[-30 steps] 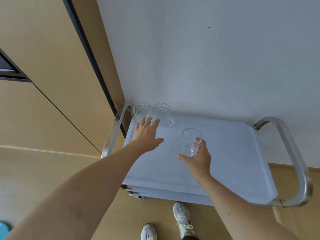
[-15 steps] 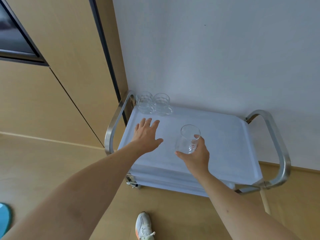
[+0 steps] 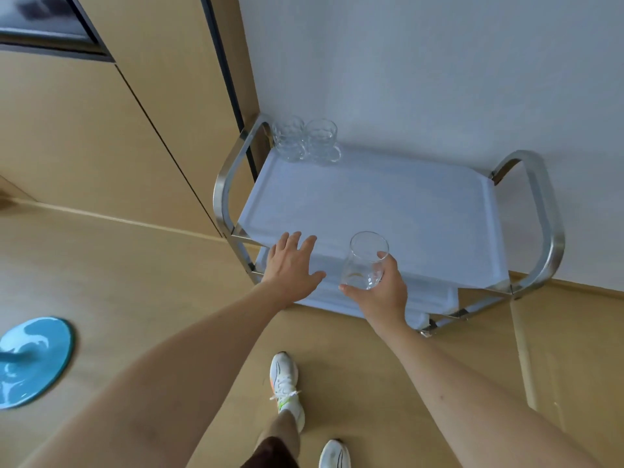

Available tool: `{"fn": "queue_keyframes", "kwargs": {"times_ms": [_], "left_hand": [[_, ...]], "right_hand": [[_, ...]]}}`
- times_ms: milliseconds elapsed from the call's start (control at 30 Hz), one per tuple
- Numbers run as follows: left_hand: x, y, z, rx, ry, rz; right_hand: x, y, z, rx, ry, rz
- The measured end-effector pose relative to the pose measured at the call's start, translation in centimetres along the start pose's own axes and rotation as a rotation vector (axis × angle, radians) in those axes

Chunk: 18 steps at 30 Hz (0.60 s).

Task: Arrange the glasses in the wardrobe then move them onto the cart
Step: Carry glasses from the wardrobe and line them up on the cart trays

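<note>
Holding a clear glass [image 3: 366, 261] upright in our right hand [image 3: 381, 292], fingers and thumb wrapped round its lower half, just off the near edge of the cart [image 3: 388, 204]. Our left hand [image 3: 292, 265] hangs spread and flat beside it, gripping nothing. Two handled glass mugs [image 3: 305, 140] sit side by side in the cart's far left corner, right by the wall. Blue round thing [image 3: 32, 361] lies on the floor to our left.

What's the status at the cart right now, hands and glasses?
Left hand open, empty, at the cart's near edge. Right hand grips smooth glass upright, off the tray. Two textured glasses on cart tray, far-left corner. Tray middle unobstructed.
</note>
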<state>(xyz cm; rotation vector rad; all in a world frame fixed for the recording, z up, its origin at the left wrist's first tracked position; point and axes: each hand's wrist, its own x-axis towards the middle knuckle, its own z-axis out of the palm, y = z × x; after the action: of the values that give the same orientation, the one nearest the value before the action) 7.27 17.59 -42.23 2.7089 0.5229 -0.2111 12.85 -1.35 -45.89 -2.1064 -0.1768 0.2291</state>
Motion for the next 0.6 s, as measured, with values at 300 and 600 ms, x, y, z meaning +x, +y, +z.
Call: {"fn": "queue_keyframes", "kwargs": {"times_ms": [300,600], "left_hand": [[-1.5,-4.3,5.6,-0.041,-0.088,-0.065],[1.2,-10.6,12.4,-0.049,-0.103,-0.074]], "right_hand": [[-3.1,2.7,3.7,-0.023,-0.07,0.077],[-2.1,8.2,11.4,-0.027,-0.113,0.103]]}}
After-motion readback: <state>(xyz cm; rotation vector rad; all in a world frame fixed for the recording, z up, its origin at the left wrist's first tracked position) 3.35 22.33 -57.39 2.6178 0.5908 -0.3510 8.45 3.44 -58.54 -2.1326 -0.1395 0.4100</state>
